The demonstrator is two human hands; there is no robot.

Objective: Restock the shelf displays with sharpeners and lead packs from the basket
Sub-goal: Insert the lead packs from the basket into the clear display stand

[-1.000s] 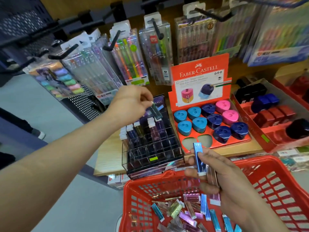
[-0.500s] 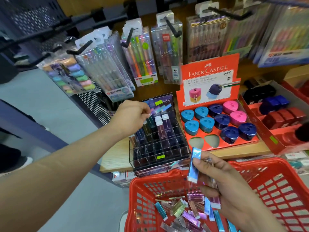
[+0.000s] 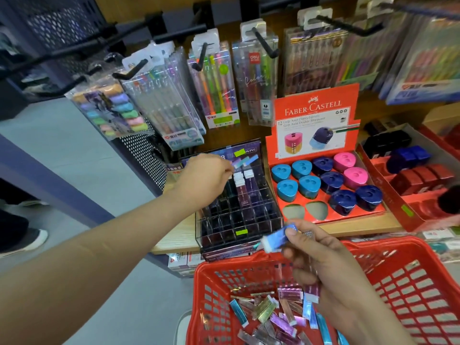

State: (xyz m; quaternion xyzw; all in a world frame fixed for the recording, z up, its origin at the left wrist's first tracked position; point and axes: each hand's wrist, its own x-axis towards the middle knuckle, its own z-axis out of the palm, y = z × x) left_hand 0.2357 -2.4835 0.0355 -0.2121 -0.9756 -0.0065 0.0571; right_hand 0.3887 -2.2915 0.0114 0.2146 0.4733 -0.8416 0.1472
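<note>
Left hand (image 3: 204,181) reaches forward, fingers curled; right hand (image 3: 328,270), nearer, pinches a lead pack (image 3: 276,237).

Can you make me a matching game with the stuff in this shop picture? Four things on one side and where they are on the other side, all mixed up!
Things:
1. basket
2. blue lead pack
3. pink sharpeners
4. pen packs

Places:
A. hanging on black hooks
B. in the Faber-Castell tray
C. pinched in the right hand
D. nearest the camera, holding loose lead packs

Pairs: 1-D, 2-C, 3-B, 4-A
</note>
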